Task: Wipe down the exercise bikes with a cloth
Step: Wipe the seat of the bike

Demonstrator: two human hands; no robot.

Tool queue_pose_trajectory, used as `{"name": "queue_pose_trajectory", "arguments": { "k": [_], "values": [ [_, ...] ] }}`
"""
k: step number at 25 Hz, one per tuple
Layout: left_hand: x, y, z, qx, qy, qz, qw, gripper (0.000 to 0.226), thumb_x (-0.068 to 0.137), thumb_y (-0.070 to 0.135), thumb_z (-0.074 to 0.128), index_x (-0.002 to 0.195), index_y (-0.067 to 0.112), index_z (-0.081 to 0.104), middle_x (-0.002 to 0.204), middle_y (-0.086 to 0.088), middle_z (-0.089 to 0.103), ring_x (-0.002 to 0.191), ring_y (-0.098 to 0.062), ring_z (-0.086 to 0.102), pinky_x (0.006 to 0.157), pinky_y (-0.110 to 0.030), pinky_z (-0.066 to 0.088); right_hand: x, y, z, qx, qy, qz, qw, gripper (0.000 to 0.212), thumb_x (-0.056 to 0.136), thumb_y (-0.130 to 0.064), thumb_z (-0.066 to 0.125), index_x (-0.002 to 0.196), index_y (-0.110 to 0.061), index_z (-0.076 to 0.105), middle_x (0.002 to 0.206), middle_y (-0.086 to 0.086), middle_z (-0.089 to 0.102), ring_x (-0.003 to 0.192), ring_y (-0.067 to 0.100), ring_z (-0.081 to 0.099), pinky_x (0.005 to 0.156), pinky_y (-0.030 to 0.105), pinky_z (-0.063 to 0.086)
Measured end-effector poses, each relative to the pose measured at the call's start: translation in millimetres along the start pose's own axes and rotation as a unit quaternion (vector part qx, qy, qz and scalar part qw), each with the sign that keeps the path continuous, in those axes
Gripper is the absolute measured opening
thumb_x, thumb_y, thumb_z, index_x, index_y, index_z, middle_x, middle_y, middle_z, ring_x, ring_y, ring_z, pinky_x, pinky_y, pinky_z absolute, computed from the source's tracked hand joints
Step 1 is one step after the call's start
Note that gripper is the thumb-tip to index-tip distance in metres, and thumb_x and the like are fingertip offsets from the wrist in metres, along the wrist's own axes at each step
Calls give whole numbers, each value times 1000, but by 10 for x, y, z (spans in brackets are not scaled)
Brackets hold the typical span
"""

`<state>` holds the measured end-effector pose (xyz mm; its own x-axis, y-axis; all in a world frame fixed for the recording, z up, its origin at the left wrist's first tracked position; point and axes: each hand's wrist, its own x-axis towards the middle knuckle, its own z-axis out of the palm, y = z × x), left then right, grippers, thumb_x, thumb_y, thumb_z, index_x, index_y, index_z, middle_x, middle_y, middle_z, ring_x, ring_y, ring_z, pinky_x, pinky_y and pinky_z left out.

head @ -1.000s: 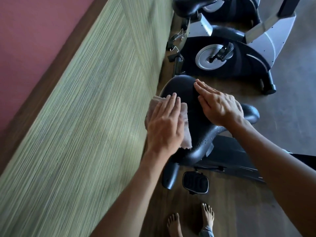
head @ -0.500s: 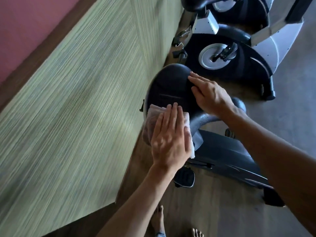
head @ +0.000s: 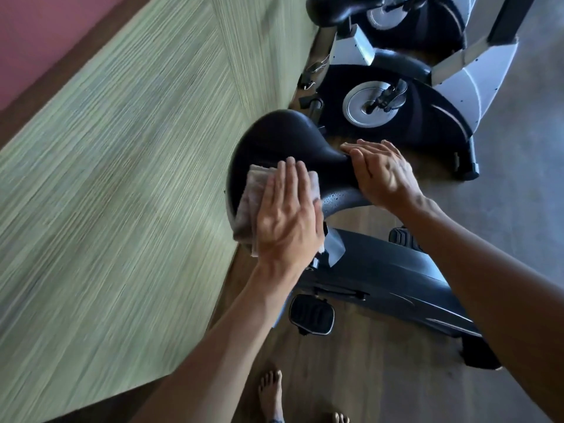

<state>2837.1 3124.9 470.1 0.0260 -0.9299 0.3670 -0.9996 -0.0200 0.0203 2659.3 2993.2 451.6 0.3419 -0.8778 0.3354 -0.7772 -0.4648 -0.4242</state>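
Note:
The near exercise bike's black saddle (head: 283, 138) fills the middle of the view, with water droplets on its narrow nose. My left hand (head: 287, 218) lies flat with straight fingers on a folded grey-pink cloth (head: 248, 206), pressing it against the saddle's near left side. My right hand (head: 381, 172) rests on the saddle's nose with its fingers extended over the top. Below the saddle runs the bike's dark body (head: 387, 279), with a black pedal (head: 311, 314) under it.
A second bike (head: 421, 117) with a silver crank disc and its own black saddle (head: 338, 10) stands just behind. A green striped wall panel (head: 122, 178) runs close along the left. My bare feet (head: 271, 395) stand on the wooden floor.
My left hand has slid the cloth across the saddle's left side, towards the near edge. My right hand has shifted from the saddle's top to its nose. The camera has swung.

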Motion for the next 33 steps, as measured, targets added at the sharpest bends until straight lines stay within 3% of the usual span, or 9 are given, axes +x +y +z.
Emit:
{"name": "queue_pose_trajectory", "arguments": {
  "k": [4, 9, 11, 15, 21, 25, 27, 29, 33],
  "values": [
    [-49, -399, -70, -26, -8, 141, 990, 56, 102, 34, 48, 150, 6, 48, 158, -10, 43, 149, -21, 38, 127, -33, 14, -6, -9, -6, 0, -6, 2, 1000, 57, 104, -42, 22, 126, -21, 70, 131, -7, 69, 131, 19, 57, 115, 45, 34],
    [374, 139, 41, -3, -40, -88, 995, 63, 108, 38, 33, 153, -6, 35, 159, -26, 36, 150, -33, 34, 124, -42, 28, -6, -13, 49, -11, 12, 9, 1000, 55, 105, -42, 23, 125, -23, 70, 129, -7, 69, 132, 17, 57, 117, 48, 32],
    [424, 295, 95, 17, -34, -35, 999, 64, 110, 39, 28, 154, -7, 31, 159, -28, 34, 151, -35, 32, 123, -43, 29, -5, 33, 43, -4, 23, -13, 1000, 53, 106, -40, 25, 124, -21, 71, 128, -5, 71, 129, 18, 59, 114, 46, 37],
    [185, -226, 31, -9, -47, 141, 989, 61, 107, 38, 32, 156, 1, 35, 162, -17, 35, 153, -26, 29, 127, -40, 20, -4, 66, 62, 12, 47, -26, 998, 50, 107, -37, 29, 120, -19, 73, 123, -5, 73, 122, 19, 62, 111, 41, 39],
    [513, 252, 172, -3, -19, -100, 995, 61, 109, 37, 26, 154, -4, 34, 159, -23, 37, 151, -32, 32, 125, -42, 24, -4, 50, 56, 5, 61, -16, 998, 48, 107, -36, 29, 114, -21, 74, 119, -7, 73, 118, 16, 62, 110, 39, 39],
    [318, 167, 152, -2, -41, 65, 997, 67, 108, 41, 25, 157, -5, 25, 163, -24, 26, 154, -32, 25, 125, -44, 24, 6, 56, 60, 13, 45, -28, 999, 47, 107, -34, 30, 113, -20, 74, 119, -6, 73, 119, 19, 62, 111, 38, 39],
    [336, -28, -12, -153, -86, 116, 978, 67, 106, 44, 29, 159, 2, 26, 167, -14, 21, 156, -21, 17, 126, -42, 20, 22, 27, 24, 17, 35, -18, 999, 47, 106, -36, 29, 114, -20, 73, 121, -4, 72, 121, 23, 60, 111, 40, 37],
    [424, -238, -211, -343, -110, 46, 932, 61, 107, 40, 34, 160, 10, 30, 169, -3, 20, 156, -9, 14, 128, -36, 16, -30, -52, -53, -15, 38, 6, 999, 44, 105, -35, 31, 122, -17, 68, 132, 3, 65, 133, 28, 51, 116, 47, 29],
    [483, -680, -390, -438, -29, -171, 882, 50, 111, 35, 34, 157, 17, 38, 164, 1, 35, 149, -4, 29, 126, -33, 25, -350, -931, 31, -3, 34, 24, 999, 60, 102, -42, 34, 148, -5, 45, 157, 14, 41, 152, 29, 25, 125, 53, 12]
  ]
}}
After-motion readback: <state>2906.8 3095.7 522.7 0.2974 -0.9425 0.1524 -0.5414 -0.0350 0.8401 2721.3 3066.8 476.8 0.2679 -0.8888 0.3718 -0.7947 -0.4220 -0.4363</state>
